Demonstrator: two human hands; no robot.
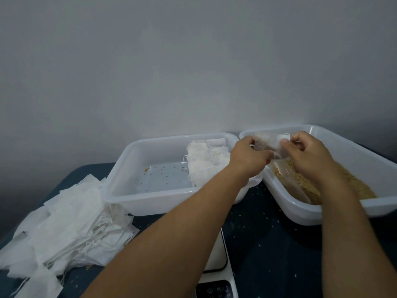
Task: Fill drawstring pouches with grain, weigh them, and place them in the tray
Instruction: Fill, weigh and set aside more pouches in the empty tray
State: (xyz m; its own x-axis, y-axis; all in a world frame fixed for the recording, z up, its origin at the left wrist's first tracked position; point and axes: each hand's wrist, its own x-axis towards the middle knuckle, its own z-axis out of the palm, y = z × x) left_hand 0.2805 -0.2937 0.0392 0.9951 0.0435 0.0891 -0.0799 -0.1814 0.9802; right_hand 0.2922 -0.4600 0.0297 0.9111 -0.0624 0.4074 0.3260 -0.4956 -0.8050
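Both my hands hold one thin white drawstring pouch (269, 144) up above the gap between two white trays. My left hand (249, 157) grips its left side and my right hand (309, 153) pinches its right top edge. The right tray (354, 153) holds a layer of golden grain (356, 186). The left tray (120, 186) holds several filled white pouches (206, 160) stacked against its right side, with a few stray grains on its floor. A white scale (219, 254) sits near the front, partly hidden under my left forearm.
A loose pile of empty white pouches (71, 224) with strings lies on the dark blue table (268, 244) at the left. Scattered grains dot the table surface. A plain grey wall stands close behind the trays.
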